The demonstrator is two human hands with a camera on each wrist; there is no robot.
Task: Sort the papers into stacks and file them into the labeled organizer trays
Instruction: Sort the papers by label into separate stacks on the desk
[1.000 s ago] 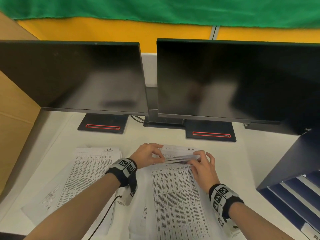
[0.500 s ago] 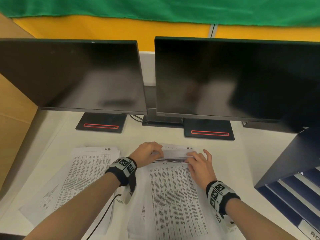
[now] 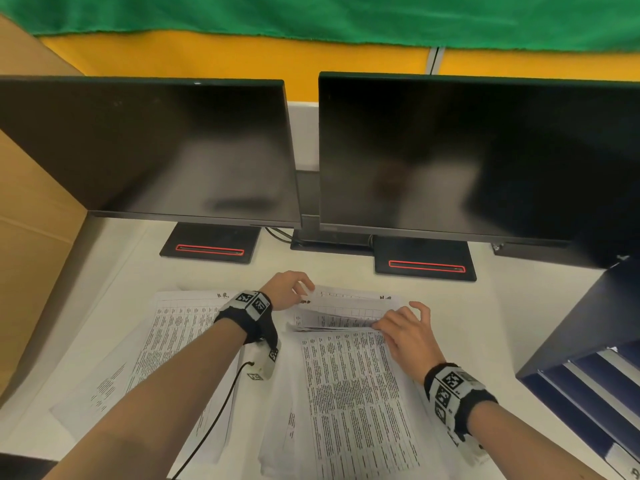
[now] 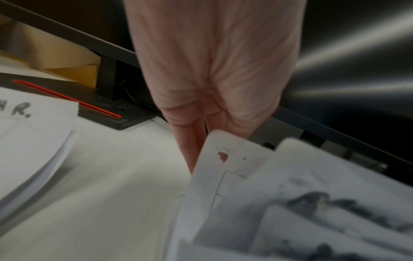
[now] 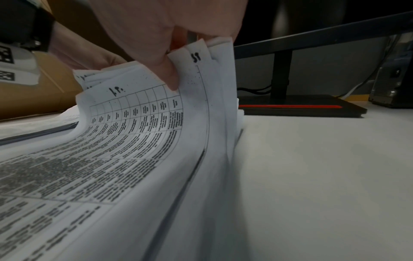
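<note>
A thick stack of printed papers (image 3: 349, 393) lies in front of me on the white desk. Both hands bend its far edge upward. My left hand (image 3: 290, 289) pinches the lifted top-left corner (image 4: 225, 159). My right hand (image 3: 401, 327) grips the lifted top-right corner of several sheets (image 5: 201, 74), with its thumb on the printed face. A second stack marked "HR" (image 3: 173, 344) lies flat to the left. The dark blue organizer trays (image 3: 588, 372) stand at the right edge.
Two dark monitors (image 3: 149, 150) (image 3: 478, 157) on black bases with red stripes stand close behind the papers. A cardboard panel (image 3: 31, 237) walls off the left side. A black cable (image 3: 214, 420) runs from my left wrist band across the left stack.
The far edge of the middle stack has been raised further, showing more of the sheets beneath. Both hands stay at its top corners.
</note>
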